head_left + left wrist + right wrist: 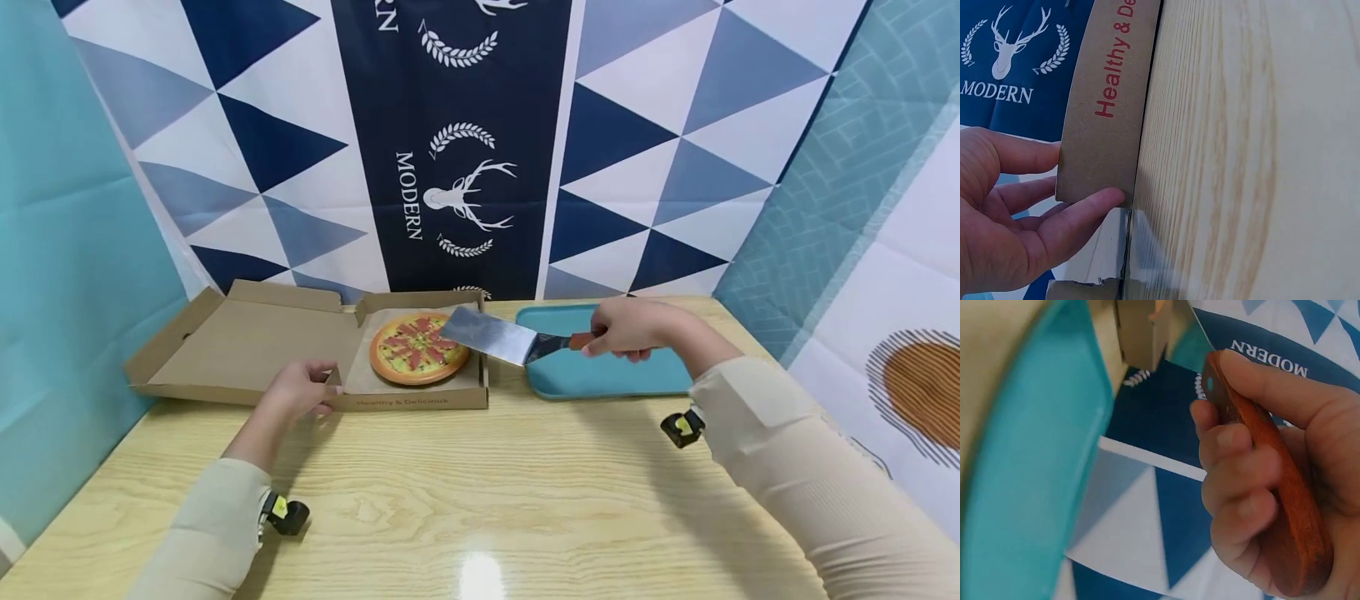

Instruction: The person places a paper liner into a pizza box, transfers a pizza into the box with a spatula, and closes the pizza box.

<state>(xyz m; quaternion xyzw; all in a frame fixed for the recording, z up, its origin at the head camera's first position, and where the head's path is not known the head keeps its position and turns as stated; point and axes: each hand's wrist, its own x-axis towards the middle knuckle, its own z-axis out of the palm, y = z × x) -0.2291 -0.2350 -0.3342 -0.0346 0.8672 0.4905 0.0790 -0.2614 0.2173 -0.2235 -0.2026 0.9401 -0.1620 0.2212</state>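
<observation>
A round pizza with red topping strips lies on paper inside an open cardboard pizza box. At the box's front left corner, my left hand holds the wall; the left wrist view shows its fingers around the end of the printed front wall. My right hand grips the wooden handle of a metal spatula. The spatula's flat blade points left, over the right wall of the box, and its tip is at the pizza's right edge.
A teal tray lies right of the box, under the right hand. The box lid is folded out to the left. Behind the table hangs a patterned cloth, with more cloth on both sides.
</observation>
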